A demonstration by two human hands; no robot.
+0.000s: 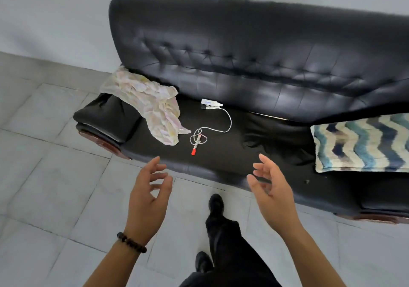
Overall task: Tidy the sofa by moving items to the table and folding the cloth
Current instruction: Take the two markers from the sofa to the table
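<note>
Both hands spread, holding nothing: left hand, right hand above sofa edge; crumpled cloth, white cable on seat.

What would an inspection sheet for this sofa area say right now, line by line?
Surface: black sofa, seat wrinkled.
Job's things: crumpled cloth draped from the armrest onto the seat; white device and red-capped tube on the seat beside it; table not in view.
Clutter: zigzag pillow at the seat's other end.
Grippers: left hand and right hand both open, holding nothing, in front of the seat.
Cables: white cable runs from the device and loops at the tube.
Surroundings: grey tiled floor, pale wall.
</note>
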